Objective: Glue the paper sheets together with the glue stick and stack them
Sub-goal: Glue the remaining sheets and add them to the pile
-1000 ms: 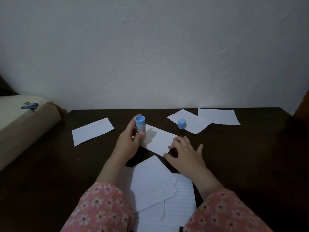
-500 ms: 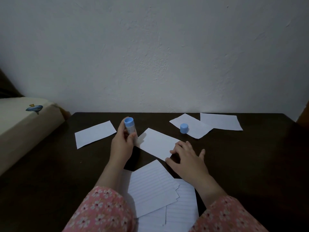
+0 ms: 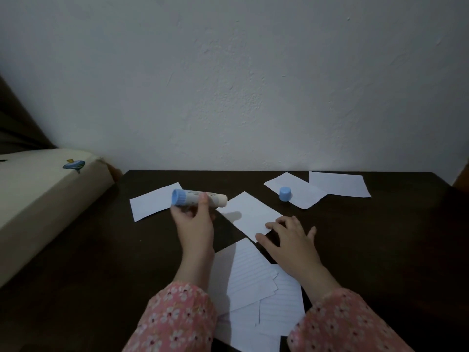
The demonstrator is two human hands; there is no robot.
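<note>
My left hand (image 3: 194,222) grips an uncapped glue stick (image 3: 195,197) that lies almost level, blue base to the left, glue end pointing right above the corner of a white paper sheet (image 3: 250,212). My right hand (image 3: 289,240) rests with spread fingers on that sheet's near corner. The blue cap (image 3: 285,193) stands on another sheet (image 3: 302,193) at the back right. A pile of lined sheets (image 3: 253,283) lies between my forearms.
One loose sheet (image 3: 149,204) lies at the back left and another (image 3: 338,184) at the back right of the dark table (image 3: 101,262). A cream cushion (image 3: 38,199) borders the table's left side. A white wall stands behind.
My left hand has tipped the glue stick from upright to nearly level and shifted it left. My right hand stays on the sheet's corner.
</note>
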